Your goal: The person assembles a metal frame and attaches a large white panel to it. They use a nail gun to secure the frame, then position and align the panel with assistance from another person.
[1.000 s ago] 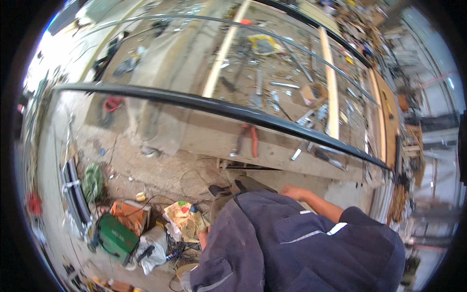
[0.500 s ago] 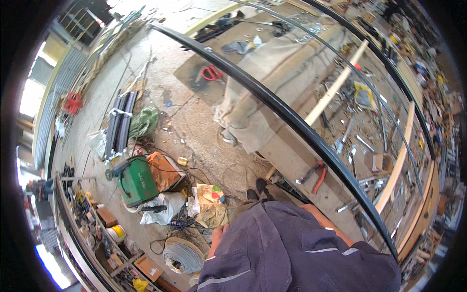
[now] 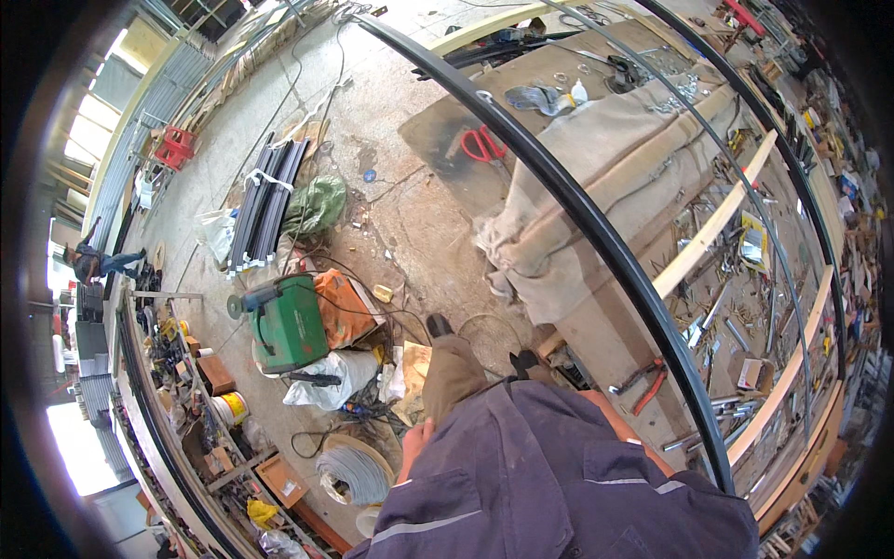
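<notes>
My left hand (image 3: 418,436) hangs low beside my left thigh, close to the brown trousers; its fingers are too small and too foreshortened to read. On the other side my right hand (image 3: 594,399) is largely covered by the dark jacket (image 3: 521,475), and its fingers are hidden. Nothing shows in either hand. Nearest the left hand are crumpled brown paper (image 3: 413,373) and a coil of grey wire (image 3: 352,475). To the right of the right hand, pliers with red handles (image 3: 649,387) lie on the bench edge.
A long black metal bar (image 3: 568,200) crosses above the cluttered workbench (image 3: 615,331). Left of my feet stand a green machine (image 3: 289,326) and a white sack (image 3: 321,382), with cables on the floor. Another person (image 3: 93,263) is at the far left.
My left leg has come forward with its shoe now showing ahead. The floor things and bench have shifted rightward in view, and another person has appeared at the left.
</notes>
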`<control>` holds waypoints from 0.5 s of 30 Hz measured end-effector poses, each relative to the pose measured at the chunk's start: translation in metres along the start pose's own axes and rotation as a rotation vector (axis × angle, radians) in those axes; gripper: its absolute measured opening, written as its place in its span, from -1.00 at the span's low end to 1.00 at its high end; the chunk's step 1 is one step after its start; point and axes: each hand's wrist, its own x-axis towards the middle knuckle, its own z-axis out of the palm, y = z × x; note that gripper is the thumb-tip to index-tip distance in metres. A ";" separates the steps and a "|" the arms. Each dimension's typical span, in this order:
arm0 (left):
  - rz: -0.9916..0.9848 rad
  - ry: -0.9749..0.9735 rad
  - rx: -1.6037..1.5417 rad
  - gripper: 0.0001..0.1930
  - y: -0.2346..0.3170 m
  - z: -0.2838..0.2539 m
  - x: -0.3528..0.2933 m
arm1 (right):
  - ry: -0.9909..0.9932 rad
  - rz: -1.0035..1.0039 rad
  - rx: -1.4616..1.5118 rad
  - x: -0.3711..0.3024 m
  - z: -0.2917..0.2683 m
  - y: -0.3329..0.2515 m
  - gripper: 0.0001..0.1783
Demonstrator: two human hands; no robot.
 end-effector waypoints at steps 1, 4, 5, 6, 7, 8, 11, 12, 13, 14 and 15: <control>0.001 0.002 -0.031 -0.38 0.000 -0.007 0.011 | -0.001 0.045 -0.017 0.010 0.000 -0.010 -0.59; 0.008 -0.009 -0.056 -0.40 0.022 -0.052 0.042 | -0.010 0.174 -0.086 0.044 0.001 -0.058 -0.60; 0.009 -0.012 -0.029 -0.40 0.030 -0.068 0.057 | -0.023 0.202 -0.131 0.064 0.003 -0.066 -0.60; 0.010 -0.016 -0.002 -0.41 0.036 -0.084 0.073 | -0.036 0.230 -0.176 0.086 0.008 -0.071 -0.60; 0.056 -0.018 -0.040 -0.42 0.040 -0.103 0.091 | 0.000 0.196 -0.159 0.109 0.024 -0.055 -0.61; 0.049 -0.039 -0.061 -0.42 0.038 -0.121 0.110 | -0.009 0.137 -0.157 0.128 0.034 -0.060 -0.61; 0.082 -0.046 -0.069 -0.44 0.037 -0.173 0.152 | -0.003 0.021 -0.162 0.167 0.027 -0.126 -0.60; 0.087 -0.056 -0.077 -0.44 0.037 -0.185 0.169 | 0.029 0.050 -0.175 0.166 0.016 -0.172 -0.60; 0.085 -0.079 -0.079 -0.44 0.037 -0.197 0.181 | 0.055 0.092 -0.183 0.166 0.007 -0.204 -0.60; 0.088 -0.105 -0.072 -0.44 0.037 -0.209 0.191 | 0.118 0.125 -0.127 0.173 -0.002 -0.216 -0.62; 0.094 -0.118 -0.114 -0.43 0.039 -0.221 0.196 | 0.270 -0.026 -0.136 0.176 -0.014 -0.238 -0.65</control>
